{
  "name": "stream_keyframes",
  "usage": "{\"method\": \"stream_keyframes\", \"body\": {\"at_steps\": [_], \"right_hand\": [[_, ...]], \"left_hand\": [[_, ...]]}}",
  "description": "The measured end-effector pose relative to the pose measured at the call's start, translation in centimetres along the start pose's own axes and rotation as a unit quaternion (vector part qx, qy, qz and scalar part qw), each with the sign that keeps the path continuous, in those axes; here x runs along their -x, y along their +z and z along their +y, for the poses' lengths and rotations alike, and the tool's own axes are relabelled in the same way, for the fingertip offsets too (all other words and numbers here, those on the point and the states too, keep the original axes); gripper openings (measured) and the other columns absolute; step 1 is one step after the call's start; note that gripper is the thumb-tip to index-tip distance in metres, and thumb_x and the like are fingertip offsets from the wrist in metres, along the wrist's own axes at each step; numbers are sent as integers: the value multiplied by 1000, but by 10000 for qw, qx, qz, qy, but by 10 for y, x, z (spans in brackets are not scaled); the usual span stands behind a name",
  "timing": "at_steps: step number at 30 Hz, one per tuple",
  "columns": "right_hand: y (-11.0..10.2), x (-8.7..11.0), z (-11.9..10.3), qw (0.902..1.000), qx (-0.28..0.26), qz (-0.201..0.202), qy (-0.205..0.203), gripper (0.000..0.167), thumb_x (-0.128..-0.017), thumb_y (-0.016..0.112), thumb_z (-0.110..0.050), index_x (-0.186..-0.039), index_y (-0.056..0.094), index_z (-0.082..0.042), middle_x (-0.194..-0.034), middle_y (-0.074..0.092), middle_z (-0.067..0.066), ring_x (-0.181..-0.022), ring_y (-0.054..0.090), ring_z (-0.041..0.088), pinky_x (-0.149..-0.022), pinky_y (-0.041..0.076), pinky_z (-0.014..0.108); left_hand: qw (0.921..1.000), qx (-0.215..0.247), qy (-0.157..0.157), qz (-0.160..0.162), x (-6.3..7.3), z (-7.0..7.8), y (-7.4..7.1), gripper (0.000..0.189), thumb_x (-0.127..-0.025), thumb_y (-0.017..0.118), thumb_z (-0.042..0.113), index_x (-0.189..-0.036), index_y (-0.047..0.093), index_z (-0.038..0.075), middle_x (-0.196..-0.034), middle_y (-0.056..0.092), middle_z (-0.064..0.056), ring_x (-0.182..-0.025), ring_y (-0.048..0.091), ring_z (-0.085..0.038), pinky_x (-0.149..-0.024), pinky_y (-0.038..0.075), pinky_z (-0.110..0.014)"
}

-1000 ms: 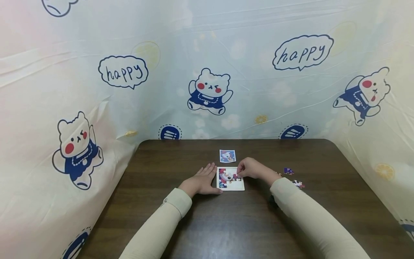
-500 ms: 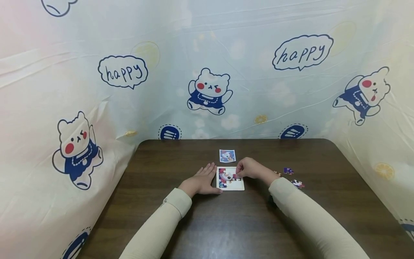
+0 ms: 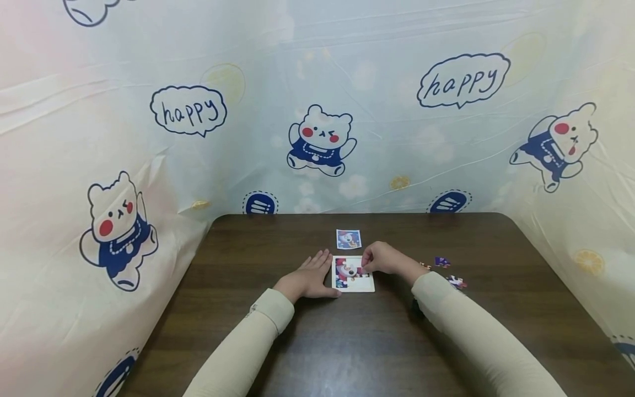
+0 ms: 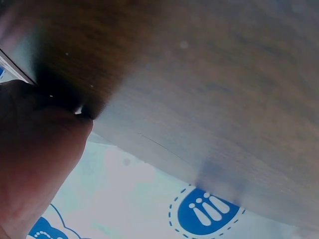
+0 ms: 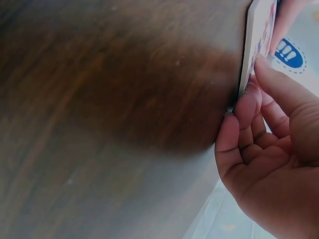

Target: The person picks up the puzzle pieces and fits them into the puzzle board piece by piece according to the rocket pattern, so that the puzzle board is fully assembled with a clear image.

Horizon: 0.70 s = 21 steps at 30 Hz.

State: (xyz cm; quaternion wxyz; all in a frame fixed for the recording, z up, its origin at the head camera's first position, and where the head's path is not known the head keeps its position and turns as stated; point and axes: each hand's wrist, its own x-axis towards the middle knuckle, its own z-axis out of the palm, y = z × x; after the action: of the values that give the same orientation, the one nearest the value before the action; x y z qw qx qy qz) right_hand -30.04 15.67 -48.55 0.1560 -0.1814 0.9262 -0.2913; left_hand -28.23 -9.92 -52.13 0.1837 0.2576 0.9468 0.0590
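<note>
A white square puzzle board (image 3: 364, 285) lies on the table, partly filled with red, white and blue jigsaw pieces on its left and middle. My left hand (image 3: 310, 278) rests with fingers spread along the board's left edge, its thumb at the near left corner. Over the board's right side, my right hand (image 3: 384, 258) pinches a puzzle piece (image 3: 366, 271) between thumb and fingers; most of that piece is hidden. In the right wrist view the right hand (image 5: 271, 129) has its other fingers curled against the board's edge (image 5: 247, 55). Only the thumb (image 4: 45, 149) shows in the left wrist view.
A small picture card (image 3: 349, 239) lies just beyond the board. Loose puzzle pieces (image 3: 457, 282) lie right of the right forearm, with a purple piece (image 3: 442, 262) farther back. The brown table (image 3: 337, 342) meets a printed curtain (image 3: 317, 71) behind.
The right hand has shifted very slightly left over the board's right side, the piece still between its fingers. My left hand stays in place.
</note>
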Motion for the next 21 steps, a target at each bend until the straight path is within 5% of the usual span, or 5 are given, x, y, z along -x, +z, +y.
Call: {"method": "stream_keyframes", "body": {"at_steps": [12,21], "right_hand": [[1,2,3,9998,-172,70,45,11,-85,80,-18,-80,71,-14,-73,65,-1,-68,58,16,-64,50,30],[-21,15,17,9983,-455,228,-281,7,-88,78,-20,-92,75,-14,-84,68,-3,-76,60,17,-73,52,32]], "left_hand": [[10000,-40,19,-5,-1,-1,1,119,-77,45,88,-160,2,14,-166,-5,-4,-151,-7,-18,-121,4,-40],[10000,-51,-3,-20,-2,-3,2,120,-76,45,89,-160,0,15,-166,-7,-2,-151,-9,-18,-121,3,-40]]}}
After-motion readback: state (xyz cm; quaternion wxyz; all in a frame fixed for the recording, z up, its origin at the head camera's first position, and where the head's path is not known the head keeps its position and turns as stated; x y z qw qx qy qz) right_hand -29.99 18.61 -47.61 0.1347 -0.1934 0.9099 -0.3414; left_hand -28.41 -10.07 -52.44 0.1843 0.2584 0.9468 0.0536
